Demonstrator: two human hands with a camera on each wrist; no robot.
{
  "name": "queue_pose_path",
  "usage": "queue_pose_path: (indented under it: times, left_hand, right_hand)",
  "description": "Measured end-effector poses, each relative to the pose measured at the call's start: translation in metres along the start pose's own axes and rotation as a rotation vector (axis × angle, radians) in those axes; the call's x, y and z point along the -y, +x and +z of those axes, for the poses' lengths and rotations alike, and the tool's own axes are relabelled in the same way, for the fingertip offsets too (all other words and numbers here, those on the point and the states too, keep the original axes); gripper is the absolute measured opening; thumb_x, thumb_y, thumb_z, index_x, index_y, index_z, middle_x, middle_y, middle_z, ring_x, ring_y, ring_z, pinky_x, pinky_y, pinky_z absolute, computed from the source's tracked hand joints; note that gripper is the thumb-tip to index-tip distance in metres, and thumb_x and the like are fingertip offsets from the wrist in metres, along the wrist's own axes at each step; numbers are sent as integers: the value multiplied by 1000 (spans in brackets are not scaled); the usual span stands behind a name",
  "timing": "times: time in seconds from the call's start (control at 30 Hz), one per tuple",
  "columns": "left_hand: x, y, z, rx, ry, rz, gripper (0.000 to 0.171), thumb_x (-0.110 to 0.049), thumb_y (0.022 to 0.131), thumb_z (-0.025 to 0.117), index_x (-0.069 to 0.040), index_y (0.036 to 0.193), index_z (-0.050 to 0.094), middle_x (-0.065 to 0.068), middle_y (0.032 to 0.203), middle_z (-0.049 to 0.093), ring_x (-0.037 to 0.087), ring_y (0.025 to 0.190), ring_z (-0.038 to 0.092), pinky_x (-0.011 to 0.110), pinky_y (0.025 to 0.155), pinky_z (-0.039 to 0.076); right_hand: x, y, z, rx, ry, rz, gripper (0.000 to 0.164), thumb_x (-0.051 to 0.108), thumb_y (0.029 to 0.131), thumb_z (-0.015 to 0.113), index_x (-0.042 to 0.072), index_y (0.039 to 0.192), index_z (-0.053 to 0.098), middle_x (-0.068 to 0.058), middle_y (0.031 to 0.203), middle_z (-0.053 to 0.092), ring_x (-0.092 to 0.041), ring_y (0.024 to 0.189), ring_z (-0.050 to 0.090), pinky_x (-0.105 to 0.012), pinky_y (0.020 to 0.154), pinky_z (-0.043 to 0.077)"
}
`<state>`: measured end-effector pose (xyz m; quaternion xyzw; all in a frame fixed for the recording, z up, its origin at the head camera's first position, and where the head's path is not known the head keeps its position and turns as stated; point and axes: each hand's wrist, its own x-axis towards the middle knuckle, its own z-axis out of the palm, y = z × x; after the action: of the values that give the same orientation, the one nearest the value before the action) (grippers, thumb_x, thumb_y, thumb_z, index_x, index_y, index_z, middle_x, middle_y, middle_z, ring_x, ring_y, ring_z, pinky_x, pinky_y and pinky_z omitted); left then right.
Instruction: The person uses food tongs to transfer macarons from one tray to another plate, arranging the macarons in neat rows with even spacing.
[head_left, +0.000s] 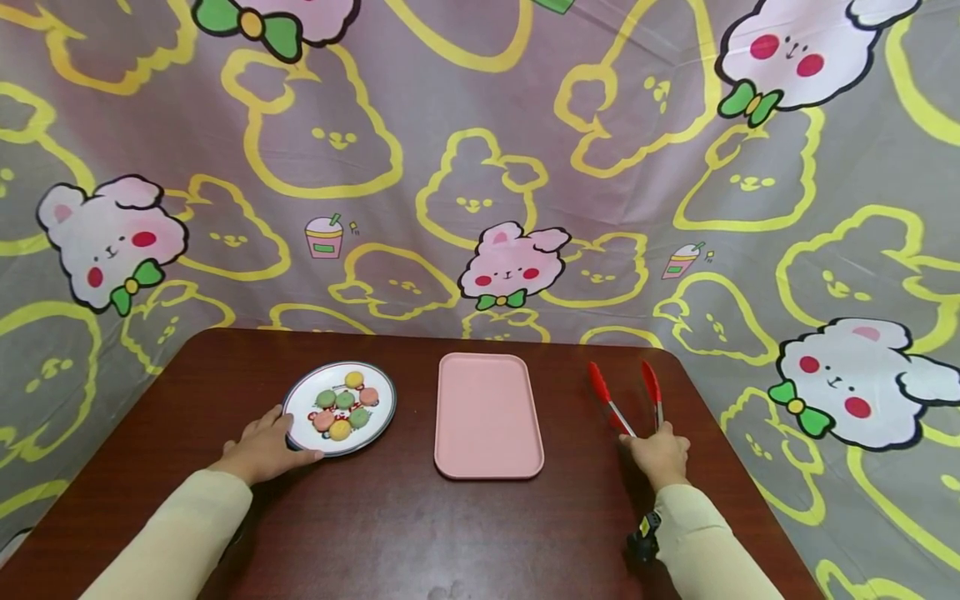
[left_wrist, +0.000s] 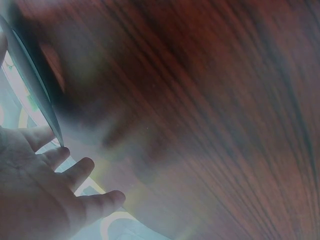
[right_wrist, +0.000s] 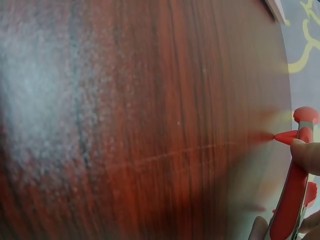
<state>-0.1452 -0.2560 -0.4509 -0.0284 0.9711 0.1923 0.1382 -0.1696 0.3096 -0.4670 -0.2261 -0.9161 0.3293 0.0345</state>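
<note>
A round white plate (head_left: 300, 406) with a dark blue rim bears several yellow, green and pink macarons (head_left: 345, 400). My left hand (head_left: 262, 447) rests at the plate's near-left rim, fingers spread and fairly straight. In the left wrist view that hand (left_wrist: 45, 185) shows its fingertips right at the plate's edge (left_wrist: 37, 80). On the right side, my right hand (head_left: 660, 454) grips metal tongs with red tips (head_left: 600, 385) by the handle end, their arms spread apart and pointing away. The right wrist view shows the thumb (right_wrist: 306, 155) against the red part of the tongs (right_wrist: 292, 200).
A pink rectangular tray (head_left: 489, 417) lies between the plate and the tongs on the dark brown wooden table (head_left: 420, 533). Behind the table's far edge hangs a cloth backdrop (head_left: 420, 108) with cartoon rabbits, wrapping round both sides.
</note>
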Motion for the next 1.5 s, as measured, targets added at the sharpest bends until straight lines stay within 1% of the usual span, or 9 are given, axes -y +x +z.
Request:
queue_pose_path:
  times: [0.17, 0.33, 0.63, 1.03, 1.5]
  left_hand:
    - [0, 1, 0, -1, 3, -3, 111, -69, 76, 65, 15, 141, 30, 40, 146, 16, 61, 128, 18, 78, 95, 20]
    - [1, 2, 1, 0, 8, 1, 113, -70, 75, 64, 15, 141, 31, 41, 145, 17, 61, 128, 19, 79, 94, 21]
    - [3, 3, 3, 4, -4, -2, 117, -74, 72, 64, 15, 141, 31, 40, 146, 16, 61, 128, 17, 80, 94, 18]
    - [1, 2, 1, 2, 6, -1, 113, -70, 74, 65, 15, 141, 31, 41, 145, 17, 61, 128, 19, 79, 94, 20]
    - [-1, 0, 0, 3, -8, 3, 112, -68, 75, 66, 15, 141, 31, 41, 145, 16, 61, 128, 18, 79, 94, 19]
  right_hand:
    - [-1, 1, -3, 12, -8, -11, 79, 30, 84, 68, -19, 133, 30, -44, 116, 34, -58, 109, 37, -64, 89, 37]
    - [-5, 6, -2, 23, -15, -16, 78, 30, 83, 69, -19, 132, 31, -43, 114, 36, -57, 108, 38, -64, 88, 37]
    - [-6, 9, -5, 48, -33, -14, 79, 30, 83, 70, -19, 131, 32, -41, 113, 38, -56, 109, 37, -63, 88, 38]
    - [-4, 7, -8, 77, -47, -10, 78, 32, 83, 69, -19, 130, 32, -40, 113, 38, -53, 108, 37, -63, 87, 40]
    - [-4, 7, -11, 102, -66, -13, 78, 36, 84, 68, -18, 130, 33, -39, 112, 36, -54, 108, 38, -63, 85, 40]
